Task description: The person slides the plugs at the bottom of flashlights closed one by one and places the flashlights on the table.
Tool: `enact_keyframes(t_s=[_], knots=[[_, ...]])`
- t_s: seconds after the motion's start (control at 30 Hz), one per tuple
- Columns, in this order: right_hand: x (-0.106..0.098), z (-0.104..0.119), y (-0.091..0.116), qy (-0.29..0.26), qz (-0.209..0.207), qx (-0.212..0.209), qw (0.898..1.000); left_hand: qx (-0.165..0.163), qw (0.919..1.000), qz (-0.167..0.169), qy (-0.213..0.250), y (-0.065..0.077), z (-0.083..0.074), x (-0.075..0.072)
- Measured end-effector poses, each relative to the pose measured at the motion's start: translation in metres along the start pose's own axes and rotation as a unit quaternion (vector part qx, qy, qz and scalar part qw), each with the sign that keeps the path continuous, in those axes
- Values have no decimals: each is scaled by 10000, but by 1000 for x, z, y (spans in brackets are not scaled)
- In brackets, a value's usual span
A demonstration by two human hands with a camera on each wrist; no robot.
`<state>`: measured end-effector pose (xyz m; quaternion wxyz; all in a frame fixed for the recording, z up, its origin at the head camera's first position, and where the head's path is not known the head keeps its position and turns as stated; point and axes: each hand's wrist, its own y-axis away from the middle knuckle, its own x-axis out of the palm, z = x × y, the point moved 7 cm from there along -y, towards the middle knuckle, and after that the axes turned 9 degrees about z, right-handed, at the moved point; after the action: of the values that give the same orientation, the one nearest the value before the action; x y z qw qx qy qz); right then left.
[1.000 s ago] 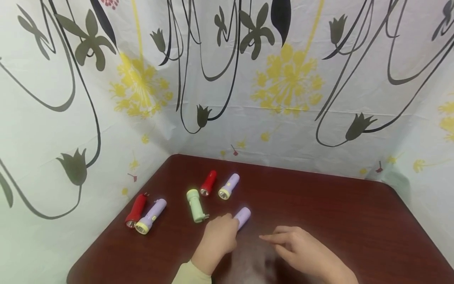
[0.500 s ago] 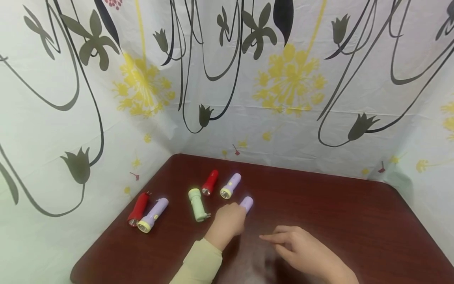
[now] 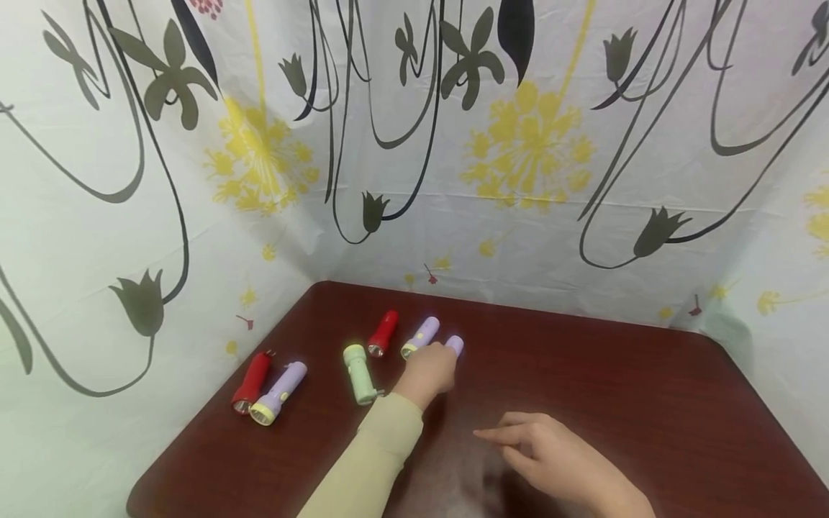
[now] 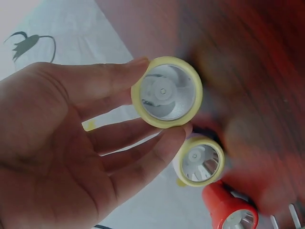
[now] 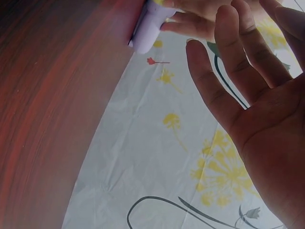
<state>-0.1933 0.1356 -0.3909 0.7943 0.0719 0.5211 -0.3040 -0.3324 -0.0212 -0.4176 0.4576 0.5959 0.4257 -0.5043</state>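
The left hand (image 3: 430, 368), at the end of a pale yellow-green sleeve (image 3: 369, 460), is clamped on a lilac flashlight (image 3: 456, 344). In the left wrist view its thumb presses one side of the pale yellow rim (image 4: 137, 98) and a fingertip meets the other side, with the clear lens (image 4: 181, 93) facing back towards the wrist. The lilac barrel points away from the person, past the knuckles; whether it touches the desk (image 3: 615, 388) I cannot tell.

Just left of this hand and slightly beyond it lies a second lilac flashlight (image 3: 424, 331), its yellow-rimmed head partly hidden by the knuckles. Further left is a small red flashlight (image 3: 383, 333), lens end towards the person. Left of the wrist lies a pale green flashlight (image 3: 358, 374), head end away, with plug prongs (image 3: 378, 393) sticking out near its tail, close to the cuff. Well to the left of the hand, a third lilac flashlight (image 3: 281, 392) and a larger red flashlight (image 3: 251, 381) lie side by side.

The right hand (image 3: 550, 450), to the right of the left one and nearer the person, holds nothing; its fingers are extended and somewhat apart over the dark reddish-brown wood.
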Motion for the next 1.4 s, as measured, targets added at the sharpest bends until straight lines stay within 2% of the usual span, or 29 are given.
enact_keyframes(t_s=[0.2, 0.43, 0.73, 1.0, 1.4], knots=[[0, 0, 1, 65, -11, -14, 10000, -104, 9997, 96, 190, -16, 1, -2], [1, -1, 2, 79, -11, 21, 10000, -164, 9993, 126, 298, -23, 0, -1], [-2, 0, 1, 203, -64, -34, 9998, -114, 9986, -108, 499, -26, -2, -1], [-4, -4, 0, -60, -13, 133, 9999, -83, 9982, -114, 586, -28, -1, -3], [-2, 0, 2, 331, -121, -40, 9994, -37, 9974, -138, 700, -25, -1, 2]])
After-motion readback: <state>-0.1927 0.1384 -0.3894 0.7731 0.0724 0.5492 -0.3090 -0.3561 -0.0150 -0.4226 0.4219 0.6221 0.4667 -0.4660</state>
